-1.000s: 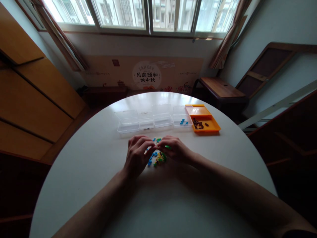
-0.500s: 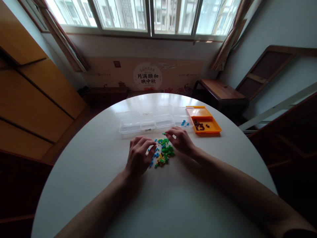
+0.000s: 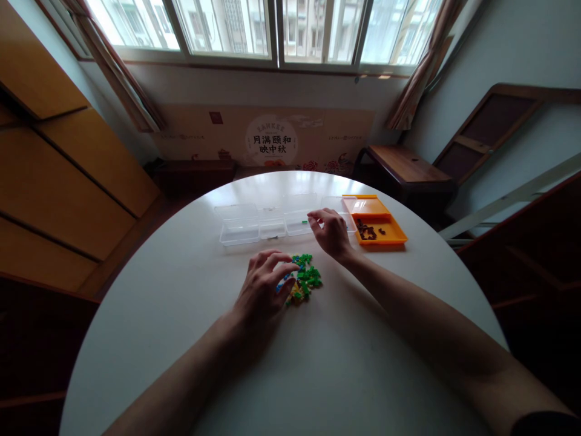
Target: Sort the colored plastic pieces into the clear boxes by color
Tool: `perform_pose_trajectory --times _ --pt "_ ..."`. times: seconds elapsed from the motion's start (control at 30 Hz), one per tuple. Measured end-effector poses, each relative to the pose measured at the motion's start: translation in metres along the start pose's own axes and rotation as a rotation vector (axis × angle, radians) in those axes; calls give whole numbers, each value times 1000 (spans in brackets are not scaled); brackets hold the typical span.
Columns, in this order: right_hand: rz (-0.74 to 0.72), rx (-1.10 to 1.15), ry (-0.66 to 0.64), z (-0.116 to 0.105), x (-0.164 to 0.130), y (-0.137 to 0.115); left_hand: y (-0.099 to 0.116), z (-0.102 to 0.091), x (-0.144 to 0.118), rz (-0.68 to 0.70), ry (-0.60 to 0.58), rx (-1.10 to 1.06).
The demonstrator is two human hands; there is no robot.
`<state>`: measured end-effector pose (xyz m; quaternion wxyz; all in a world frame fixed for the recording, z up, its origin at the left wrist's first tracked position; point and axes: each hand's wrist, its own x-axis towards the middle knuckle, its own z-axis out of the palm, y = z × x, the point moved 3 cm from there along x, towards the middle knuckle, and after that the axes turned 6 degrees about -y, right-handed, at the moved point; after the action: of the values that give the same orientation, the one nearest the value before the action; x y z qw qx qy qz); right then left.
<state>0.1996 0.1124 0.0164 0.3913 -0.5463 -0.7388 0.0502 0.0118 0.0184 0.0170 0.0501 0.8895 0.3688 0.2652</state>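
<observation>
- In the head view, the left hand (image 3: 263, 281) was held low over the left edge of a pile of small bricks (image 3: 311, 277), its thumb and forefinger curved and parted with a gap between them; whether it touched any brick could not be told.
- The pile sat on the white table (image 3: 318, 363) in front of the person, mostly green, with yellow bricks (image 3: 297, 295) at the near side and some blue ones partly hidden by the left fingers.
- The right hand (image 3: 331, 233) was beyond the pile, over the row of clear plastic boxes (image 3: 239, 236), its fingers bent; whether the fingertips met could not be told.
- A single green brick (image 3: 304, 221) showed just left of those fingertips, at the third clear box from the left; whether it rested there or was in the air was unclear.
- The right hand partly covered the fourth clear box.
- At the right end of the row was an orange box (image 3: 397, 235), lid raised at the back, with dark brown pieces (image 3: 367, 231) mostly at its left side.
- Behind the table were a window (image 3: 227, 27) and a printed panel (image 3: 313, 139).
</observation>
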Motion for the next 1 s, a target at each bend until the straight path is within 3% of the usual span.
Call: perform_pose_trajectory --times 0.1,0.23,0.53,0.87,1.0 --pt "-10 26 -20 0 -8 -1 2 5 -1 99 -101 19" --pt "-5 54 -8 -3 -17 -2 2 8 0 76 -162 48" --pt "-3 116 -6 -9 -28 -9 -1 7 2 -10 -95 37" --pt "-79 143 -47 -10 -36 -18 -3 6 2 -58 -98 -19" --pt "-207 204 -182 -10 -37 -22 -3 6 2 -86 -99 -26"
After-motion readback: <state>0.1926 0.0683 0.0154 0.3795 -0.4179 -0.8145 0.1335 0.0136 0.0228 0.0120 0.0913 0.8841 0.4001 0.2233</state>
